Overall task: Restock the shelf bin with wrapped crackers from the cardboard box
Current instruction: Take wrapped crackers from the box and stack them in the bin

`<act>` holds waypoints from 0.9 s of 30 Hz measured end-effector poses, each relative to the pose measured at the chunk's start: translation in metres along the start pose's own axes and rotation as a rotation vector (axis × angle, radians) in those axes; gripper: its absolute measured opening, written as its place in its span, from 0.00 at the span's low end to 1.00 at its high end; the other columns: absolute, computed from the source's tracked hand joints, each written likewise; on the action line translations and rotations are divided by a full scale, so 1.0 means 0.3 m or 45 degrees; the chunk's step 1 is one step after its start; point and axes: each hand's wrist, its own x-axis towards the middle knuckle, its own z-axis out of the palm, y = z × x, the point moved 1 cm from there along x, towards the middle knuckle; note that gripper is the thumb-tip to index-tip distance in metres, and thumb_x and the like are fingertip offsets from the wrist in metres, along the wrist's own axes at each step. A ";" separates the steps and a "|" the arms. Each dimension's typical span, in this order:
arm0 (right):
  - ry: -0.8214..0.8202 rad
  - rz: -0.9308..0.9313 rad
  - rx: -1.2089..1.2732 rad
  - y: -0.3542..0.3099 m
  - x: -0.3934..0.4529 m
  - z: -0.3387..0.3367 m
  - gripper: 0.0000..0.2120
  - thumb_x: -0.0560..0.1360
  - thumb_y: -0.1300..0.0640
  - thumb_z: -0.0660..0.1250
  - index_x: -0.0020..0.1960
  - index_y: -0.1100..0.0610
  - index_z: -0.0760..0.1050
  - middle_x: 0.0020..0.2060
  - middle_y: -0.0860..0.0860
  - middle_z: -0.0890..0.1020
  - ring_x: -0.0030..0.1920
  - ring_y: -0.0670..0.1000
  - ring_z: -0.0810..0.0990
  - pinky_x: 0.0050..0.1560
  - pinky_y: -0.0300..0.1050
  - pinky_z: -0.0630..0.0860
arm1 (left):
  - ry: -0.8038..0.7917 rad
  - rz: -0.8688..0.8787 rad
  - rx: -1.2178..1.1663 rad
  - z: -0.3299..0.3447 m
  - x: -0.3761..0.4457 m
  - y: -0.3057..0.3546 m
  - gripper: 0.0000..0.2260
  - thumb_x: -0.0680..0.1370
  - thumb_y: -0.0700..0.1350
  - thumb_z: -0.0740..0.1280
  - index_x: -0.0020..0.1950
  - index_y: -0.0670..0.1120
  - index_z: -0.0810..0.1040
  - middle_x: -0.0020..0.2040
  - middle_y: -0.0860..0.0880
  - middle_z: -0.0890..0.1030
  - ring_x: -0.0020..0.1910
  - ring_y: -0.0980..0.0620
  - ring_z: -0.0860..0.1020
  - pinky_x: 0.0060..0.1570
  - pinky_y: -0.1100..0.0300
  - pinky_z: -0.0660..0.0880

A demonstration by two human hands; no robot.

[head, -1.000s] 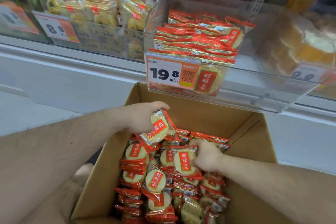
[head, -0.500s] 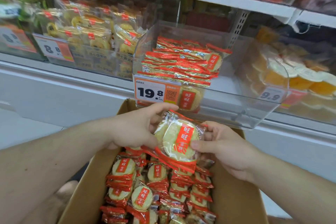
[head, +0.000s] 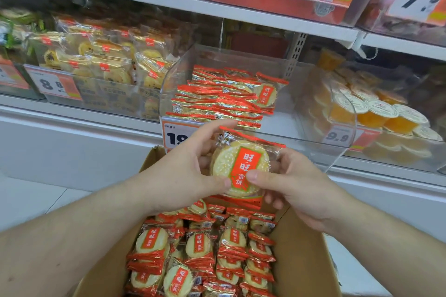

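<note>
Both hands have risen from the cardboard box (head: 301,255) since a second ago: the left hand (head: 183,176) and right hand (head: 289,183) together pinch a stack of wrapped crackers (head: 241,166), thumbs on top. It now sits just below the shelf bin (head: 313,108), so placing it in looks next. The view has tilted upward.

Price tag (head: 179,136) on the shelf bin (head: 313,137) half covered by the left hand (head: 183,176), only "19" readable, cardboard box (head: 299,260) cut off by the bottom edge, top-shelf tags clipped at the upper edge, small print on the "8.8" label (head: 54,85) blurred
</note>
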 end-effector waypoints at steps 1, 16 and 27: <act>-0.011 -0.014 -0.034 -0.012 -0.004 -0.007 0.12 0.68 0.60 0.76 0.48 0.57 0.76 0.30 0.49 0.80 0.25 0.46 0.71 0.23 0.36 0.65 | 0.013 0.038 0.022 0.002 0.005 0.005 0.40 0.71 0.36 0.75 0.68 0.72 0.64 0.57 0.47 0.77 0.47 0.54 0.81 0.43 0.61 0.76; 1.010 -0.319 -0.460 -0.243 0.341 -0.271 0.14 0.68 0.56 0.78 0.49 0.51 0.76 0.41 0.48 0.81 0.41 0.48 0.81 0.41 0.45 0.78 | 0.417 0.442 1.555 -0.027 0.105 -0.092 0.26 0.70 0.49 0.65 0.69 0.52 0.73 0.72 0.47 0.71 0.72 0.44 0.65 0.69 0.43 0.57; 0.733 0.358 -0.387 -0.112 0.691 -0.328 0.18 0.74 0.63 0.73 0.61 0.63 0.74 0.34 0.53 0.75 0.29 0.47 0.69 0.25 0.39 0.67 | 0.534 0.456 1.576 -0.026 0.121 -0.116 0.27 0.66 0.47 0.68 0.66 0.54 0.73 0.60 0.46 0.70 0.61 0.43 0.68 0.65 0.46 0.57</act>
